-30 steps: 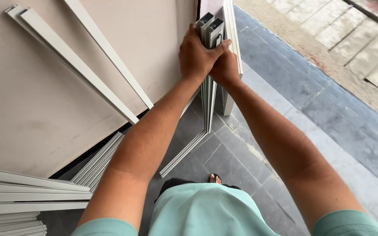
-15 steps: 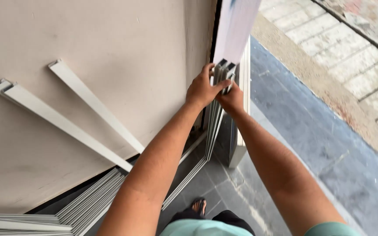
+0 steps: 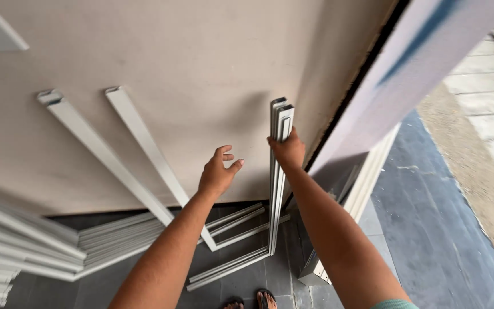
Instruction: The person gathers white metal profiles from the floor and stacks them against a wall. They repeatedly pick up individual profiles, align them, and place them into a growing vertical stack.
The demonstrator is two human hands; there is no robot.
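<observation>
Upright bundle of white aluminium frame profiles at frame centre, long axis near vertical, top end up by the beige wall, foot down on the dark tiled floor at lower centre. Right hand wrapped round the bundle's upper part from the right, fingers closed on it, arm running in from lower right. Left hand just left of the bundle, apart from it, open with fingers loosely spread, palm toward the wall, holding nothing. So: right hand on the thing, left hand near but clear, gap between them narrow; bundle lies right of the left hand. Two single white profiles leaning slantwise on the wall at upper left, tops toward the upper left corner, feet running down toward centre. Stack of more white profiles lying flat at lower left, with a few loose lengths on the floor by the bundle's foot. Pale door panel with a blue streak across upper right, more profiles propped below it. Sandalled toes at bottom edge. No containers in view.
</observation>
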